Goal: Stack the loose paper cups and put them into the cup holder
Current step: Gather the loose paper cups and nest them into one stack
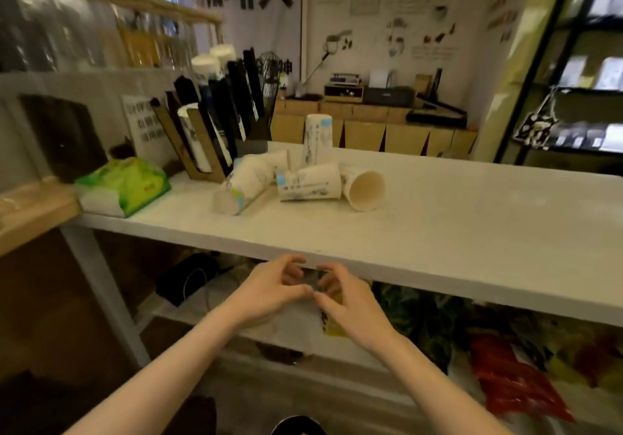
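We count two bare hands low in the centre of the frame, below the near edge of the white counter: left hand and right hand, fingers curled, tips nearly meeting around something small and dark between them; we cannot make out what it is, or whether it is truly pinched. Loose paper cups sit mid-frame on the counter, well apart from the fingers: one upright stack, bottom up; one cup lying with its mouth toward us; one lying sideways cup; and a nested lying bunch, whose cup count is too blurred to settle. Behind that bunch, upper left of centre, stands one slanted cup holder with dark and wooden slats, holding at least three columns of white cups. One green tissue pack lies at the counter's left end. The shelf beneath is cluttered and indistinct.
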{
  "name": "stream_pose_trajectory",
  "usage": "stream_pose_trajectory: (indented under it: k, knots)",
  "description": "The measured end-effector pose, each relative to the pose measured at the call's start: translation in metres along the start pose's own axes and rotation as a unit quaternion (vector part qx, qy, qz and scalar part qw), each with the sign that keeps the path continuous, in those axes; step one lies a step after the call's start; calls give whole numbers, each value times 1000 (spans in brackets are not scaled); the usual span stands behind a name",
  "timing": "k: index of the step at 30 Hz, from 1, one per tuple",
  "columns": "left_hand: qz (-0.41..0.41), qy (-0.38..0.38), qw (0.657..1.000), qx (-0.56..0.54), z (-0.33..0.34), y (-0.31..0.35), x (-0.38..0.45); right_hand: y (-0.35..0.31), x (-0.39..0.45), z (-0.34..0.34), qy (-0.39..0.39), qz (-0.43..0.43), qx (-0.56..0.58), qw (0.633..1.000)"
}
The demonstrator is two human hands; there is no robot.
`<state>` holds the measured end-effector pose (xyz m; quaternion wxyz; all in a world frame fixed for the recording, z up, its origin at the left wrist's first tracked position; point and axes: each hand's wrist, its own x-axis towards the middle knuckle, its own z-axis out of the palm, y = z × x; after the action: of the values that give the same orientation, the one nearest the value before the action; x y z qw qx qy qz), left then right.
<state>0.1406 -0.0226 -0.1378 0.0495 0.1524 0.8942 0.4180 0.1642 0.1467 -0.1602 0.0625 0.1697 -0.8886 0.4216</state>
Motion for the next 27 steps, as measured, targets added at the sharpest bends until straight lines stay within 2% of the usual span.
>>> stream_pose_trajectory:
  k: [5, 12, 19, 23, 27]
  knots:
    - [30, 70, 997, 30, -44, 31, 16, -32, 36, -28, 19, -14, -1, 1000]
    - [63, 151, 985, 57, -113, 37, 62, -58, 118, -53, 60, -53, -9, 997]
    - [52, 170, 981, 73, -158, 17, 119, -69, 202, -57, 78, -27, 18, 996]
    - [30, 179, 979, 96, -166, -3, 145, -65, 234, -52, 78, -18, 37, 996]
    - [-42, 179, 972, 145, -163, -26, 164, -57, 261, -44, 71, 3, 41, 997]
